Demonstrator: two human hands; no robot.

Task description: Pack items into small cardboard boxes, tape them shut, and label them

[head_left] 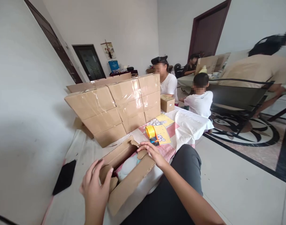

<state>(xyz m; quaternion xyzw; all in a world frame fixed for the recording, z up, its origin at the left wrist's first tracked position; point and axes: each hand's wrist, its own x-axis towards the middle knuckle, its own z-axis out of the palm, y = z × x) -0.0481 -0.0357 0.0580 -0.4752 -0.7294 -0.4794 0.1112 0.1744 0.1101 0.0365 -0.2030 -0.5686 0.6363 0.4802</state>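
An open cardboard box [131, 182] lies on the white sheet in front of my knee, with a pale wrapped item [129, 165] showing inside. My left hand [95, 187] grips the small flap at the box's near end. My right hand [151, 153] rests on the small flap at the far end, fingers pressing it down. A yellow tape dispenser [151, 134] stands just beyond my right hand on a patterned cloth.
Stacks of taped cardboard boxes [115, 106] stand behind the open box. A black object [64, 176] lies on the sheet at left. Two people sit beyond the boxes by a small box [167, 103]; others are at a table [187, 79] at right near a dark chair [236, 97].
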